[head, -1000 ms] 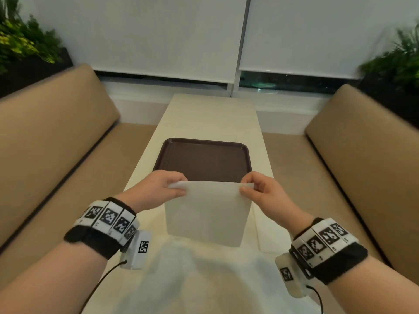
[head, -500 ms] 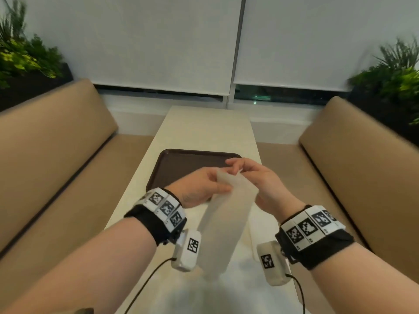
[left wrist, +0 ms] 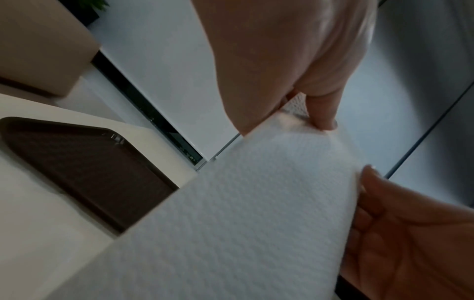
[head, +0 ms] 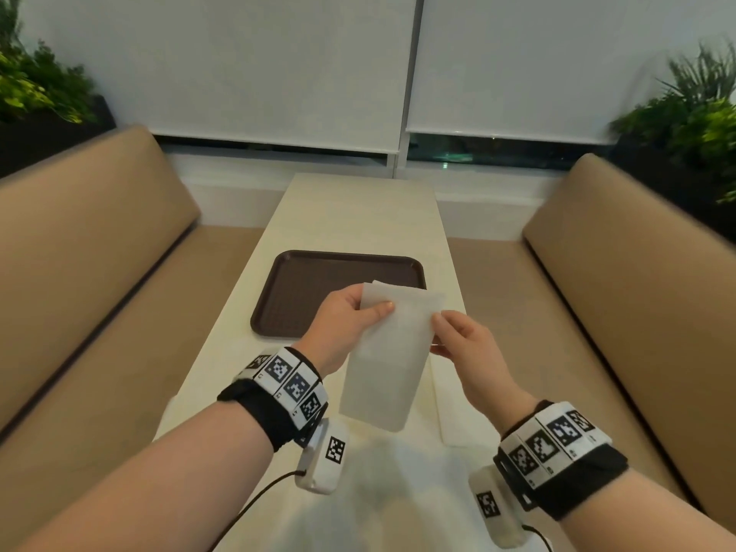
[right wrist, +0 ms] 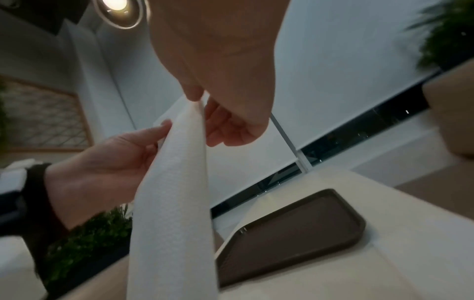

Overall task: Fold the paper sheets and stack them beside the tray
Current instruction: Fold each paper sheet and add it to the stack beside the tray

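Observation:
A white paper sheet (head: pixel 384 364), folded into a narrow strip, hangs in the air above the near end of the table. My left hand (head: pixel 372 308) pinches its upper left corner, thumb on the near face. My right hand (head: pixel 436 324) pinches its right edge just below the top. The left wrist view shows the textured sheet (left wrist: pixel 243 223) under my thumb (left wrist: pixel 320 115). From the right wrist, the sheet (right wrist: pixel 174 203) appears edge-on, pinched at its top. The dark brown tray (head: pixel 302 296) lies empty on the table behind the sheet.
The cream table (head: pixel 358 217) runs away from me between two tan benches (head: pixel 79 253) (head: pixel 637 253). Another white sheet (head: pixel 454 416) lies flat on the table right of the hanging one. A blurred white mass (head: pixel 378 492) fills the near table end. Plants stand in both far corners.
The wide sheet held by its two top corners has been folded in half into a narrow strip. My hands came together and now hold it closer, the right hand on its right edge.

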A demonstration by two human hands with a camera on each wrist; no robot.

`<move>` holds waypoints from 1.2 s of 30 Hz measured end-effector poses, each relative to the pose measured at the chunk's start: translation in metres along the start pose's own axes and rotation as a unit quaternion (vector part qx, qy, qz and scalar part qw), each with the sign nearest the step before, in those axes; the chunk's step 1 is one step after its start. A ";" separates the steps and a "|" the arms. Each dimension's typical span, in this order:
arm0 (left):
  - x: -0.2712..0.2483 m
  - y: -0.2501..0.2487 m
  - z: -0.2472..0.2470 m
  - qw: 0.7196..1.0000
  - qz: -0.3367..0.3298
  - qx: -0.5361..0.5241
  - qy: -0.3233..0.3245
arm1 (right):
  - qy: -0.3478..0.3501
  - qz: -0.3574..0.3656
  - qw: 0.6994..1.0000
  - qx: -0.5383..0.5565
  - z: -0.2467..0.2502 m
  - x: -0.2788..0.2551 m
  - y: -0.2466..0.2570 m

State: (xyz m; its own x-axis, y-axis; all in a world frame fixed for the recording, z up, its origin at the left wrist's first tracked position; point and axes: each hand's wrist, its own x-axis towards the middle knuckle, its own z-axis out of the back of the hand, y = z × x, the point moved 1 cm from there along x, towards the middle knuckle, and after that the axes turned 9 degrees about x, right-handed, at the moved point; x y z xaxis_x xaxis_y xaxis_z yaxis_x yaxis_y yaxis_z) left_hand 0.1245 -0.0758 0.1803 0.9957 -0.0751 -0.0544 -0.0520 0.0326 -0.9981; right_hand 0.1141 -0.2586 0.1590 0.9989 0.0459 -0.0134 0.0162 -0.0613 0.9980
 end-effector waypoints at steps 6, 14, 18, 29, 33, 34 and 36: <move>0.002 0.003 0.000 0.995 -0.017 0.094 -0.026 | -0.030 0.022 0.999 -0.038 -0.010 0.006 0.001; 0.007 -0.006 -0.001 0.866 -0.180 0.464 0.033 | 0.039 0.104 0.954 -0.280 -0.015 0.003 -0.001; 0.001 -0.008 -0.002 0.898 -0.161 0.409 0.041 | 0.073 0.121 0.942 -0.305 -0.021 -0.002 0.000; 0.010 -0.017 0.044 0.921 -0.141 0.358 -0.059 | 0.135 -0.008 0.925 -0.356 0.021 -0.031 -0.040; 0.010 -0.012 0.043 0.907 -0.152 0.393 -0.024 | 0.132 -0.057 0.922 -0.361 0.040 -0.036 -0.043; 0.011 -0.011 0.041 0.904 -0.154 0.399 -0.015 | 0.105 -0.046 0.929 -0.352 0.042 -0.033 -0.037; 0.013 -0.010 0.033 0.900 -0.162 0.405 0.003 | 0.087 -0.012 0.949 -0.303 0.036 -0.026 -0.024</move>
State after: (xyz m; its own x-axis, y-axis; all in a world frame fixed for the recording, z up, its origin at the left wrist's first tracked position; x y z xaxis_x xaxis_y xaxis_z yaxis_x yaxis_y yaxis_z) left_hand 0.1407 -0.0440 0.1903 0.9476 -0.2179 0.2336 0.3174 0.7240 -0.6125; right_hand 0.0890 -0.2947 0.1331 0.9749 0.2080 -0.0794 -0.0425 0.5241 0.8506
